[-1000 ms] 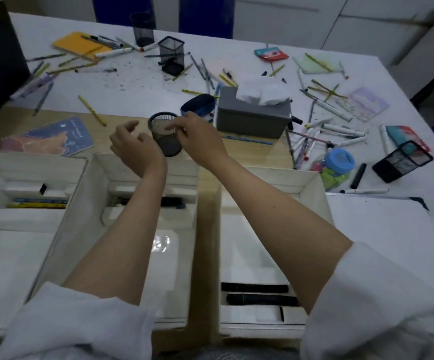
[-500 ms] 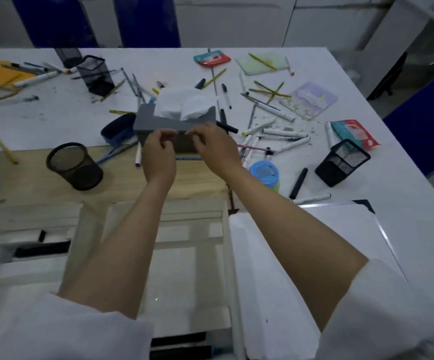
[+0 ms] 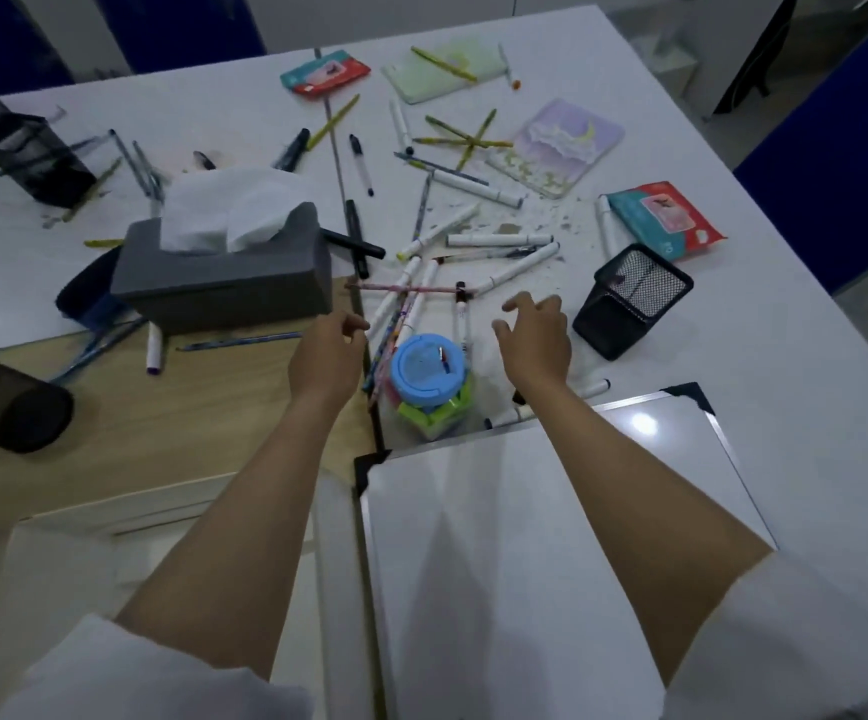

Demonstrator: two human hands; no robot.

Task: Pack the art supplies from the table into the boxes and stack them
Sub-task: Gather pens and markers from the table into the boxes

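Both hands have left the grey tissue box [image 3: 224,272], which they flanked half a second ago; it now sits beyond and to the outside of the left hand [image 3: 327,356]. Left hand: fingers loosely curled, holding nothing. Right hand [image 3: 536,341]: fingers spread, empty. Between them lies the blue-lidded container [image 3: 425,365]; loose markers [image 3: 499,240] lie scattered on the table [image 3: 733,356] just beyond the fingertips. White box [image 3: 525,537] sits near, under the right forearm. Judgement: a fresh pickup is starting; nothing yet grasped.
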